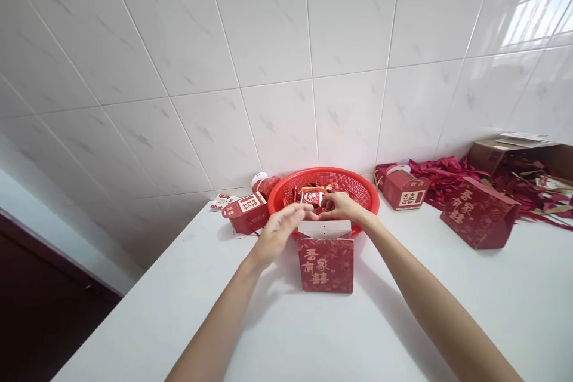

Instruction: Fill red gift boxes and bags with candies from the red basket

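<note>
A red gift box point(326, 265) with gold lettering stands upright on the white table, its pale top flap point(324, 228) raised. Right behind it is a red plastic basket point(364, 182) holding several red-wrapped sweets point(312, 197). My right hand point(344, 208) reaches into the basket with its fingers curled down among the sweets; what they grip is hidden. At the basket's near left rim, my left hand point(283, 224) has its fingers stretched toward the right hand, above the box's left top edge. Nothing shows in it.
Left of the basket lies a red box point(245, 213) beside a round-topped one. To the right are a small handled box point(405, 189), a larger red box point(480, 215), crimson ribbons point(441, 170) and a cardboard carton point(486, 155). A tiled wall point(277, 131) rises behind.
</note>
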